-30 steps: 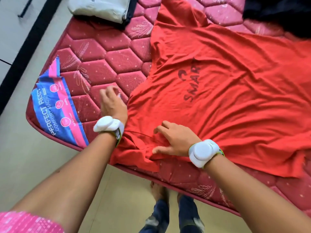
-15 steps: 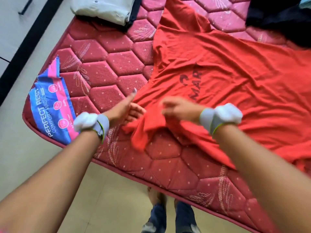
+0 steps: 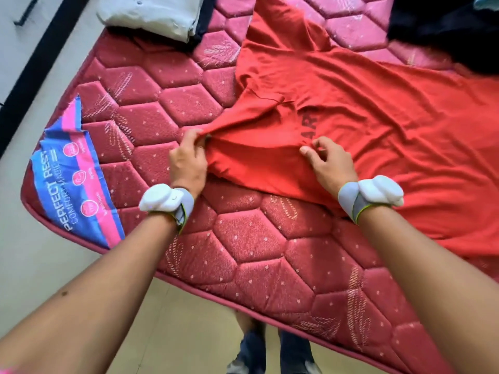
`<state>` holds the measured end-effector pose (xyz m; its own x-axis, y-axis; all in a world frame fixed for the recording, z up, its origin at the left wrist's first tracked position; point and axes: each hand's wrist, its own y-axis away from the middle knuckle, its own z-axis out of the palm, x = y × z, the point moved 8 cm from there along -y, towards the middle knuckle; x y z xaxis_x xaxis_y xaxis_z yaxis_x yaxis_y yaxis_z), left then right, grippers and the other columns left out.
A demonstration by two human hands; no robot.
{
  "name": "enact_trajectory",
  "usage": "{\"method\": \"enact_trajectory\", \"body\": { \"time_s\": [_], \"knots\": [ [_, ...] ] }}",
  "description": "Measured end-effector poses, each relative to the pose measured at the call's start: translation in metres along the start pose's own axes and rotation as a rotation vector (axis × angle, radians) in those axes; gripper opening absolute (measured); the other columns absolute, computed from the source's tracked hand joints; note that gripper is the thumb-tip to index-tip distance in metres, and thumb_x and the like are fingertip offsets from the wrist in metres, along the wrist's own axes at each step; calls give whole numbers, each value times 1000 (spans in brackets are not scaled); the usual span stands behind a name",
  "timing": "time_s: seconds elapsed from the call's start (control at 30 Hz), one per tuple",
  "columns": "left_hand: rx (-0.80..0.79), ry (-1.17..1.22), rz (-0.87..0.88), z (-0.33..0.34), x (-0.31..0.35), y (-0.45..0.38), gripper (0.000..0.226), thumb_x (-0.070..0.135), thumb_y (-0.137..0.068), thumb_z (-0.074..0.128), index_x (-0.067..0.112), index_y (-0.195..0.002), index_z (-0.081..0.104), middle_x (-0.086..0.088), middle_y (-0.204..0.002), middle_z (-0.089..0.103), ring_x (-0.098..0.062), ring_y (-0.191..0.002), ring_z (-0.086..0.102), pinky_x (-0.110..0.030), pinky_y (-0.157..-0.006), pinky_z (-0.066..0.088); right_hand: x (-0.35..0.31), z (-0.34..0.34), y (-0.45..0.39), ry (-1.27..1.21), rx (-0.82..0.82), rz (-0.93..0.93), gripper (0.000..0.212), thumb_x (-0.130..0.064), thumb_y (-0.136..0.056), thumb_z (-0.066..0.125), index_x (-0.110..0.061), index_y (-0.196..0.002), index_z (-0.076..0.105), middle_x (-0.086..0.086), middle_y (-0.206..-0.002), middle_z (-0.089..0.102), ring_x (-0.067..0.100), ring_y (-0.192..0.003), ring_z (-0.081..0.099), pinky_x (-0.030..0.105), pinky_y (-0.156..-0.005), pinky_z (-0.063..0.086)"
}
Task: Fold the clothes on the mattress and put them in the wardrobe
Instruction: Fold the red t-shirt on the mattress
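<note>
Pinching a sleeve edge of the red cotton T-shirt [image 3: 351,109], the left hand [image 3: 187,160] pulls it taut over the maroon quilted mattress [image 3: 243,252] for a flat fold; the right hand [image 3: 330,164] hovers with fingers loosely curled, holding nothing.

Left hand [image 3: 187,160] pinching a bunched edge of red T-shirt [image 3: 364,125], fabric pulled taut up-right from the pinch. Right hand [image 3: 333,161] to the right of that grip, fingers curled, thumb and forefinger at a fold just below dark "AR" lettering; actual pinch hard to confirm. Folded-over flap of shirt lying between both hands. Rest of shirt spread flat beyond the right hand on maroon quilted mattress [image 3: 243,252]. Blue-pink label [image 3: 75,182] left of the left-hand grip. Folded grey garment [image 3: 154,12] far above it, dark clothing [image 3: 445,28] far upper right. White wrist devices on both wrists.
</note>
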<state>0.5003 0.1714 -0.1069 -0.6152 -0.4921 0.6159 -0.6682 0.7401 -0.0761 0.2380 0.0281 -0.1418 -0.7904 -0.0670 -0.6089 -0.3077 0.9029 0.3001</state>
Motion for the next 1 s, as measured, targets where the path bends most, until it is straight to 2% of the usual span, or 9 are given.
{"method": "enact_trajectory", "body": {
  "time_s": [0.13,0.23,0.3,0.43,0.53,0.63,0.73,0.87,1.0],
  "knots": [
    [-85,-402,-50,-3,-16,-14,29,38,-98,46,24,-120,57,-32,-95,63,-51,-90,59,-48,-71,45,16,-3,-6,217,-16,59,37,-53,-92,48,-20,-105,59,17,-107,66,38,-103,58,35,-73,38],
    [-181,-527,-83,5,-22,-17,37,49,-94,48,18,-114,53,-30,-97,63,-50,-93,60,-49,-73,47,24,-8,3,339,-27,67,44,-62,-89,45,-22,-102,56,20,-103,65,40,-99,59,35,-70,36],
    [-138,-545,-95,3,-21,-16,37,42,-93,52,15,-118,48,-26,-107,61,-48,-96,59,-49,-75,45,24,-11,11,334,-15,52,50,-70,-84,44,-23,-98,55,15,-100,67,38,-97,61,35,-70,37],
    [2,-475,330,17,38,3,40,26,-83,54,18,-121,49,-15,-114,54,-36,-97,53,-46,-76,44,14,-12,26,297,-25,-132,54,-73,-71,57,-27,-99,54,0,-103,63,26,-99,61,35,-76,47],
    [-218,-236,751,67,112,40,34,24,-79,58,19,-113,56,-9,-113,59,-32,-97,56,-40,-74,48,20,-16,37,357,-36,-228,47,-53,-69,66,-27,-107,53,1,-105,51,27,-100,57,39,-80,48],
    [-406,-289,948,116,151,74,39,37,-80,54,18,-114,61,-4,-118,61,-27,-105,57,-36,-78,45,40,-32,52,529,25,-208,48,-42,-64,65,-23,-106,53,7,-104,49,33,-97,54,42,-76,43],
    [-478,-400,925,149,161,82,46,45,-76,63,19,-114,61,-3,-114,62,-28,-106,56,-40,-80,44,79,-58,77,685,78,-138,53,-42,-56,72,-20,-100,53,10,-101,50,33,-92,52,42,-73,39],
    [-501,-459,848,155,159,66,25,36,-81,61,19,-99,62,-5,-102,64,-30,-101,54,-43,-82,35,136,-92,111,831,79,-1,47,-29,-48,75,-17,-89,55,11,-93,52,33,-82,53,40,-68,37],
    [-598,-528,808,162,163,69,36,48,-83,63,21,-107,58,-1,-112,61,-28,-109,47,-43,-88,28,190,-148,131,570,219,221,32,-31,-59,56,-15,-86,66,13,-92,58,37,-87,55,42,-73,41]
  ]
}}
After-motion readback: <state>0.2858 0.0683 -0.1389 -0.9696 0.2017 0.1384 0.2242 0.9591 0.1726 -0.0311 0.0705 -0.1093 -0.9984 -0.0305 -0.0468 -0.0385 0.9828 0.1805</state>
